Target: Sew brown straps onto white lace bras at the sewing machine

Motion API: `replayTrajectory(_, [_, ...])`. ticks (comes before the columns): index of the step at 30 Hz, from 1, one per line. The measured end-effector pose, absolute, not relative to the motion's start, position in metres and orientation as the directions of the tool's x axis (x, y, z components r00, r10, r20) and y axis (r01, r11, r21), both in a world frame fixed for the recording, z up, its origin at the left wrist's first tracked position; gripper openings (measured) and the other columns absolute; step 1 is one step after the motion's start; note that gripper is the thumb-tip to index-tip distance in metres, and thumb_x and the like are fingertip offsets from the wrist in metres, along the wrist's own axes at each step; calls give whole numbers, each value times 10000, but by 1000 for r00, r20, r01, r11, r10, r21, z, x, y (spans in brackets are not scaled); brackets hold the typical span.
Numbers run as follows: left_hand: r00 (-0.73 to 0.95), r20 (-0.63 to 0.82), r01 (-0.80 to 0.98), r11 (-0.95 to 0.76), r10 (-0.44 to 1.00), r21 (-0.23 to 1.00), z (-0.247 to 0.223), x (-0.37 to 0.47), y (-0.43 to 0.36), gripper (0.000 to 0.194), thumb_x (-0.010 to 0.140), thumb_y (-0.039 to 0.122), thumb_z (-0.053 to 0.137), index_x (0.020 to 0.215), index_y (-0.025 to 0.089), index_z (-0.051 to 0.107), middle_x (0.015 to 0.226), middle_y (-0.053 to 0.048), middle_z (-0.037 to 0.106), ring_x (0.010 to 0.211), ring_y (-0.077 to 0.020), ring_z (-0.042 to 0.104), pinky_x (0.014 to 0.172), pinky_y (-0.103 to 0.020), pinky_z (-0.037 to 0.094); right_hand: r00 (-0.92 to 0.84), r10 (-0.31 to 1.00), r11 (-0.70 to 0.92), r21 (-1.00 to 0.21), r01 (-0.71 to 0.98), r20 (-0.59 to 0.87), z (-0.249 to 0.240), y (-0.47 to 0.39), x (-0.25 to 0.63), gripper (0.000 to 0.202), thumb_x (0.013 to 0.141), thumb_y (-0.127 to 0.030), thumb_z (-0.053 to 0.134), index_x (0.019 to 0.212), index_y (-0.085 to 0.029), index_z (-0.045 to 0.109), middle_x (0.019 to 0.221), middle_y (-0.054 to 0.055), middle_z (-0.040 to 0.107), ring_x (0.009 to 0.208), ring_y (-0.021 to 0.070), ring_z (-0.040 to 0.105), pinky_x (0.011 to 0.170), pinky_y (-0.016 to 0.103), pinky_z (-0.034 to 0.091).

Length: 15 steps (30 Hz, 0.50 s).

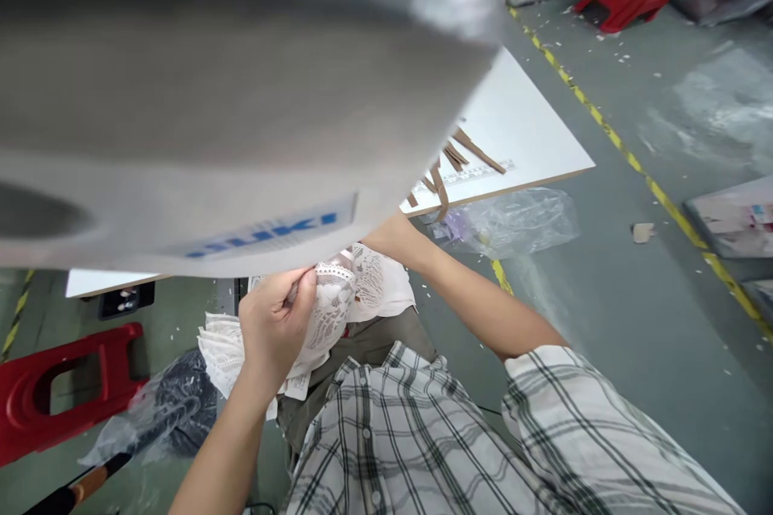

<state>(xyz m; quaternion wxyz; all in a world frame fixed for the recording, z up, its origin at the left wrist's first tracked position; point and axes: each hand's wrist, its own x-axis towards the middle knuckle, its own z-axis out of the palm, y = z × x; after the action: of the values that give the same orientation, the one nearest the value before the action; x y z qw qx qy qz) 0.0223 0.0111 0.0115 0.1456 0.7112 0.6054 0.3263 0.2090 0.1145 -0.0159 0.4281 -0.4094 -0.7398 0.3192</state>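
Observation:
A white lace bra [329, 310] hangs over my lap, its moulded cups covered in lace with a scalloped, dotted edge. My left hand [274, 318] pinches the upper edge of a cup between thumb and fingers. Just beyond it, the large white body of a sewing machine [290, 177] with blue lettering fills the upper left of the view. My right hand [386, 235] reaches in from the right beneath the machine, near the bra's other cup. Its fingers are hidden behind the machine body, as is the needle area. More lace [221, 346] bunches at the left.
Brown strips [456, 157] lie on the white tabletop [531, 129], one hanging over its edge. Clear plastic [519, 221] sits below that edge. Red stools [114, 370] stand on the floor at lower left and upper right. Yellow-black tape [609, 129] crosses the floor.

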Motion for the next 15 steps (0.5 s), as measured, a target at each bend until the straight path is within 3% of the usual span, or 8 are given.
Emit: replayTrajectory(15, [4, 329, 797, -201, 944, 570, 12, 27, 10, 181, 905, 235, 640, 1006, 239, 790, 930, -13, 791, 784, -144, 706, 703, -233, 522, -232, 897, 424, -879, 218, 376, -20, 113, 212, 23, 820, -173, 593, 822, -195, 587, 968, 20, 630, 829, 155, 557, 750, 283, 439])
